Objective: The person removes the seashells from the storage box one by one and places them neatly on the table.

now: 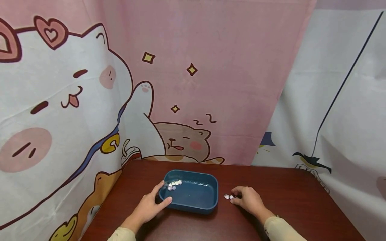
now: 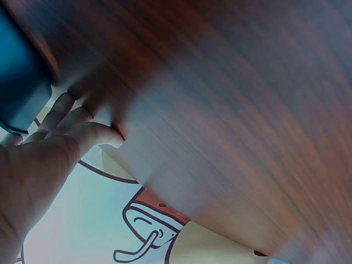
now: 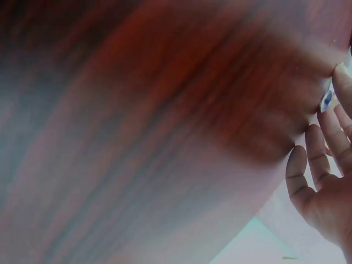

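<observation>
A blue rectangular tray [image 1: 193, 208] stands on the table, with several small round whitish pieces [image 1: 176, 183] in its far left corner. My left hand [image 1: 148, 206] is at its left end, fingers stretched along the side and thumb at the front rim. In the left wrist view, the left fingers [image 2: 55, 113] reach toward the tray's side. To the right of the tray, my right hand [image 1: 249, 200] bends over two whitish pieces [image 1: 227, 196], thumb and index fingertip apart around the nearer one. In the right wrist view, a white-rimmed piece with a blue middle [image 3: 326, 101] shows between thumb and index.
The dark red-brown wooden table [image 1: 283, 197] runs back to a pink and white curtain [image 1: 229, 83] printed with cartoon animals. Its folds stand close along the table's left, back and right edges.
</observation>
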### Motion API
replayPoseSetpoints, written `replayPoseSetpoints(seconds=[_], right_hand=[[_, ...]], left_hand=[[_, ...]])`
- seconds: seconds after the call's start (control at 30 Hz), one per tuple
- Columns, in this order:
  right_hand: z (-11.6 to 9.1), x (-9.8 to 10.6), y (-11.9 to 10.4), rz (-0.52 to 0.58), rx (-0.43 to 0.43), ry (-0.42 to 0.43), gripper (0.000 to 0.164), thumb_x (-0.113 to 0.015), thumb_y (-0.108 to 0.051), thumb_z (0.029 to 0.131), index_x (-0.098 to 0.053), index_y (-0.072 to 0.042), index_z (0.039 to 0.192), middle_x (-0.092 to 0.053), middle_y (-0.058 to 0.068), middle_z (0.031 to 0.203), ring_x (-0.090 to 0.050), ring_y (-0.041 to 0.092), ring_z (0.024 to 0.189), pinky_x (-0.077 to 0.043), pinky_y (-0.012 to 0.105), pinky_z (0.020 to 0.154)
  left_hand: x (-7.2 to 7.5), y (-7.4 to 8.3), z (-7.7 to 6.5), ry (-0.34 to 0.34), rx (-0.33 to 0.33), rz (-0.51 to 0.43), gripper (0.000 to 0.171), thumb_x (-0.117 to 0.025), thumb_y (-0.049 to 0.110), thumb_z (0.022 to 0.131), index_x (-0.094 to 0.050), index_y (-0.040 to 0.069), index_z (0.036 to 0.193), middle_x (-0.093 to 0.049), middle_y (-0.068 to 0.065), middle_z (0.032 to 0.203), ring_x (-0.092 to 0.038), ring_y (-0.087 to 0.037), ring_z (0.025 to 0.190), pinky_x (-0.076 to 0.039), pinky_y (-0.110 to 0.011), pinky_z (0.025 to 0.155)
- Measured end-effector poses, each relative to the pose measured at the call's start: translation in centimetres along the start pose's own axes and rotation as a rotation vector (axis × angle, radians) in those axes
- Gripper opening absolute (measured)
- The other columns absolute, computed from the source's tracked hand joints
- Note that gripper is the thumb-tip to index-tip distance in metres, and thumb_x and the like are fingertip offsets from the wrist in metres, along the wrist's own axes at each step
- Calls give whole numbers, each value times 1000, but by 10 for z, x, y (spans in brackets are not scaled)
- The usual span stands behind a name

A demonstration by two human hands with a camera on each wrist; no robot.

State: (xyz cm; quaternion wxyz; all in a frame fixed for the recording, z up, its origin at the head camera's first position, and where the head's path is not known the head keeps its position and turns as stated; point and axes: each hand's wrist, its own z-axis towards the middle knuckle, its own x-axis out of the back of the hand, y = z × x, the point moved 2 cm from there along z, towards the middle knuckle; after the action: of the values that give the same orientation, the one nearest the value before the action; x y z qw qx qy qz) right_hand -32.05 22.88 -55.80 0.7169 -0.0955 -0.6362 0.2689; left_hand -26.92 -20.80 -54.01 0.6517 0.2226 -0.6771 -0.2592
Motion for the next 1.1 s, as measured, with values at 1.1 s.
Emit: replayPoseSetpoints(seconds=[1.1], right_hand=[[0,2,7,-24,-29,19,12,-93,-22,82,-82,-21,85,-73,-10,88,-68,9,83,-58,34,75]], left_hand=[[0,-1,1,-8,13,1,89,-69,68,94,-38,26,167,-63,-22,151,-67,-41,128,-52,-71,104]])
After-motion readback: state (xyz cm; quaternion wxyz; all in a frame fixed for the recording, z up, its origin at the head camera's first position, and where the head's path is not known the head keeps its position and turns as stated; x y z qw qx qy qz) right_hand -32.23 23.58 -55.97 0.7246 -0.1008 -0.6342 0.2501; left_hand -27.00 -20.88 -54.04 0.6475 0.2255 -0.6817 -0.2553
